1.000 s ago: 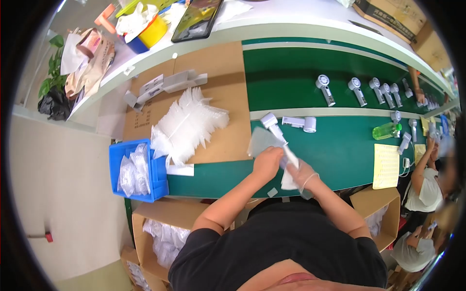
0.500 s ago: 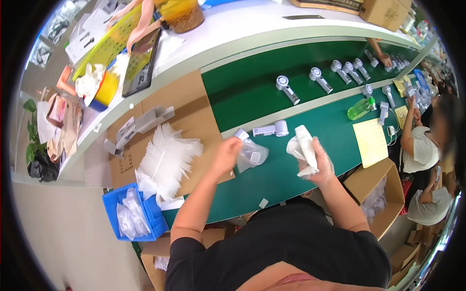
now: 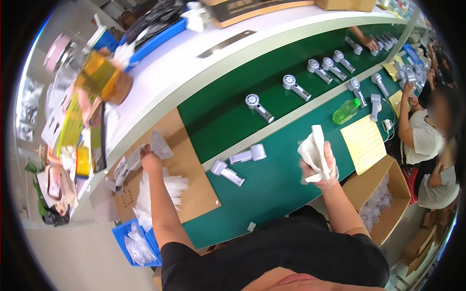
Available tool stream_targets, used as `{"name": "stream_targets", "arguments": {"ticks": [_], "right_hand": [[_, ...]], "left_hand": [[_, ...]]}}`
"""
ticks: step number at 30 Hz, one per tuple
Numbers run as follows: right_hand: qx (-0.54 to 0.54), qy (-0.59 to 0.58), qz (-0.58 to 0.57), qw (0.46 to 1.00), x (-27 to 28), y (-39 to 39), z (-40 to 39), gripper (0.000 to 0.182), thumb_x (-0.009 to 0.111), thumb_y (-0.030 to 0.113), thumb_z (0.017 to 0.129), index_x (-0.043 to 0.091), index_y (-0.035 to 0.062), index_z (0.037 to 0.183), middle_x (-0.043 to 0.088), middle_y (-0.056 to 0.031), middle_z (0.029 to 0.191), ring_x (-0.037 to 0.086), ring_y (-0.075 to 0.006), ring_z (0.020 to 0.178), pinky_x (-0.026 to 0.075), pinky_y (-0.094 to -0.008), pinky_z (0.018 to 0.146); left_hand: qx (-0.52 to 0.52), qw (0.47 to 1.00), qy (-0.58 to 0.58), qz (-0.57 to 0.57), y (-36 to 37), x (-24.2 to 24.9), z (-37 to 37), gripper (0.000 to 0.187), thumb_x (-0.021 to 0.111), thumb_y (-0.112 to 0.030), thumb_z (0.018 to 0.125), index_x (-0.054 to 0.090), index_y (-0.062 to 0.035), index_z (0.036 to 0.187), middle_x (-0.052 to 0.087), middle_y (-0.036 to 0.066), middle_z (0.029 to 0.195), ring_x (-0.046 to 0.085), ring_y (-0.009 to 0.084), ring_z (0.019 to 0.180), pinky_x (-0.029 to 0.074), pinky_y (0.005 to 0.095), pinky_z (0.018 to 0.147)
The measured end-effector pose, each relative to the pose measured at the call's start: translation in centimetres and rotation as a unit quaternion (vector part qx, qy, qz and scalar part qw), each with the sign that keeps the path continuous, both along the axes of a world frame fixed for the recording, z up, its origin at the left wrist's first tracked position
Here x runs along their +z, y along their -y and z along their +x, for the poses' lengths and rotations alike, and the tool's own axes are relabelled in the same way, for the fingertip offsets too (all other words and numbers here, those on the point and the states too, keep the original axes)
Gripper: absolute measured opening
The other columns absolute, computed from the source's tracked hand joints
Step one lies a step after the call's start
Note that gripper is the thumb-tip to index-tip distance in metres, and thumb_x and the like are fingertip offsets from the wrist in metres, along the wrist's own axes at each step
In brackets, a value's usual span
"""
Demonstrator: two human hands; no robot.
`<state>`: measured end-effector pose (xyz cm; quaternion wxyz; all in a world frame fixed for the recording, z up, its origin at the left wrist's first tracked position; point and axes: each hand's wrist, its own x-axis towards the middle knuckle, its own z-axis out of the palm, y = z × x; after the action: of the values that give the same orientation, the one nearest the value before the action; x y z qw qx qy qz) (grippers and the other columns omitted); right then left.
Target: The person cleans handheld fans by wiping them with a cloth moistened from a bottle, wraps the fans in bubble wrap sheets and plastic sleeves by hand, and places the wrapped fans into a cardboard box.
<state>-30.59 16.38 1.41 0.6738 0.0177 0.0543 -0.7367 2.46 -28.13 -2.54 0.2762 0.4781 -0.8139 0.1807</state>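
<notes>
My right hand point(image 3: 332, 170), in a thin clear glove, is closed on a white cloth point(image 3: 316, 148) above the green table point(image 3: 276, 194). My left hand point(image 3: 151, 161) is at the cardboard sheet point(image 3: 199, 186) on the left, its fingers curled beside a translucent plastic piece point(image 3: 161, 144); what they hold is hard to make out. Below that hand lies a fanned stack of white plastic sleeves point(image 3: 174, 191), partly covered by my forearm. Between my hands, a grey-white handheld fan point(image 3: 228, 173) and another handheld fan point(image 3: 248, 154) lie on the table.
More handheld fans point(image 3: 296, 87) line the green ledge. A green bottle point(image 3: 346, 111) and a yellow sheet point(image 3: 363, 145) are at right. A carton of plastic bags point(image 3: 381, 208) and a blue bin point(image 3: 133, 245) flank me. A co-worker point(image 3: 420, 131) sits at right.
My left hand has moved left from the bagged fan to the cardboard. That fan now lies without its bag. My right hand still holds the cloth. The view has turned.
</notes>
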Motion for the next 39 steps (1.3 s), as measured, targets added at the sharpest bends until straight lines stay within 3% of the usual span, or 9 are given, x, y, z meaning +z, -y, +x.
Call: {"name": "stream_targets", "arguments": {"ticks": [9, 12, 17, 23, 27, 29, 32, 34, 39], "right_hand": [[-0.175, 0.011, 0.200, 0.964, -4.3, 0.5, -6.1, 0.044, 0.039, 0.044, 0.083, 0.046, 0.0102, 0.111, 0.053, -0.0086, 0.104, 0.053, -0.0263, 0.090, 0.042, -0.0413, 0.076], [-0.210, 0.101, 0.178, 0.956, -6.2, 0.2, -7.8, 0.042, 0.039, 0.038, 0.085, 0.044, 0.0102, 0.115, 0.048, -0.0084, 0.114, 0.046, -0.0261, 0.104, 0.034, -0.0433, 0.091], [-0.202, -0.212, 0.219, 0.931, -7.5, 0.7, -10.8, 0.038, 0.046, 0.030, 0.079, 0.046, 0.0078, 0.111, 0.049, -0.0108, 0.111, 0.045, -0.0285, 0.103, 0.034, -0.0403, 0.090], [-0.332, -0.872, 0.145, 0.330, -5.0, 6.3, -11.3, 0.032, 0.056, 0.018, 0.071, 0.053, 0.0049, 0.100, 0.052, -0.0142, 0.105, 0.047, -0.0313, 0.099, 0.038, -0.0360, 0.085], [-0.260, -0.810, 0.095, 0.518, -2.8, 8.1, -8.7, 0.020, 0.054, 0.013, 0.068, 0.059, 0.0064, 0.087, 0.055, -0.0169, 0.095, 0.050, -0.0322, 0.093, 0.042, -0.0358, 0.079], [-0.204, -0.810, 0.094, 0.542, -3.8, 8.7, -7.5, 0.014, 0.053, 0.015, 0.070, 0.059, 0.0051, 0.079, 0.056, -0.0179, 0.087, 0.054, -0.0323, 0.076, 0.044, -0.0383, 0.065], [0.033, -0.572, 0.197, 0.796, -1.9, 9.4, -5.8, 0.016, 0.050, 0.015, 0.077, 0.056, 0.0007, 0.075, 0.056, -0.0061, 0.075, 0.052, -0.0148, 0.065, 0.042, -0.0287, 0.057], [-0.030, -0.544, 0.146, 0.825, -4.2, 10.0, -4.2, 0.017, 0.051, 0.017, 0.078, 0.057, 0.0016, 0.077, 0.056, -0.0042, 0.076, 0.053, -0.0128, 0.064, 0.044, -0.0258, 0.057], [0.043, -0.216, 0.188, 0.957, -2.3, 10.7, 1.6, 0.025, 0.047, 0.023, 0.083, 0.052, 0.0008, 0.094, 0.058, -0.0094, 0.086, 0.058, -0.0194, 0.072, 0.049, -0.0296, 0.063]], "left_hand": [[-0.071, 0.853, -0.096, 0.508, -18.4, -0.8, -31.9, 0.059, 0.055, -0.053, 0.068, 0.055, 0.0044, 0.082, 0.058, 0.022, 0.080, 0.056, 0.0345, 0.082, 0.045, 0.0366, 0.071], [0.041, 0.802, -0.132, 0.582, -20.3, 0.0, -36.9, 0.060, 0.061, -0.050, 0.063, 0.052, 0.0056, 0.085, 0.057, 0.024, 0.087, 0.056, 0.0355, 0.085, 0.044, 0.0383, 0.074], [-0.021, 0.765, -0.225, 0.603, -21.7, -0.5, -36.7, 0.030, 0.053, -0.025, 0.072, 0.047, 0.0020, 0.083, 0.056, 0.016, 0.073, 0.055, 0.0283, 0.065, 0.044, 0.0354, 0.058], [-0.103, 0.524, -0.201, 0.821, -28.6, 4.1, -31.5, 0.026, 0.053, -0.020, 0.075, 0.044, -0.0016, 0.091, 0.053, 0.005, 0.069, 0.051, 0.0113, 0.054, 0.037, 0.0228, 0.041], [-0.250, 0.750, -0.025, 0.612, -30.4, 4.8, -27.5, 0.039, 0.061, -0.017, 0.067, 0.044, 0.0020, 0.097, 0.056, 0.016, 0.076, 0.057, 0.0268, 0.065, 0.044, 0.0344, 0.057], [-0.215, 0.741, 0.065, 0.634, -29.7, 5.9, -25.6, 0.041, 0.061, -0.017, 0.066, 0.044, 0.0006, 0.098, 0.056, 0.020, 0.080, 0.056, 0.0317, 0.072, 0.043, 0.0365, 0.063], [-0.243, 0.736, 0.006, 0.631, -29.5, 5.3, -21.4, 0.039, 0.062, -0.017, 0.066, 0.046, -0.0019, 0.099, 0.054, 0.017, 0.082, 0.055, 0.0274, 0.074, 0.043, 0.0340, 0.064], [-0.312, 0.707, -0.089, 0.628, -29.8, 4.7, -18.6, 0.039, 0.063, -0.015, 0.068, 0.046, -0.0019, 0.101, 0.054, 0.010, 0.081, 0.053, 0.0194, 0.070, 0.043, 0.0306, 0.063], [-0.197, 0.501, -0.317, 0.781, -31.2, 4.6, -13.4, 0.032, 0.057, -0.009, 0.075, 0.045, -0.0035, 0.104, 0.053, 0.004, 0.080, 0.049, 0.0089, 0.063, 0.039, 0.0210, 0.054]]}}
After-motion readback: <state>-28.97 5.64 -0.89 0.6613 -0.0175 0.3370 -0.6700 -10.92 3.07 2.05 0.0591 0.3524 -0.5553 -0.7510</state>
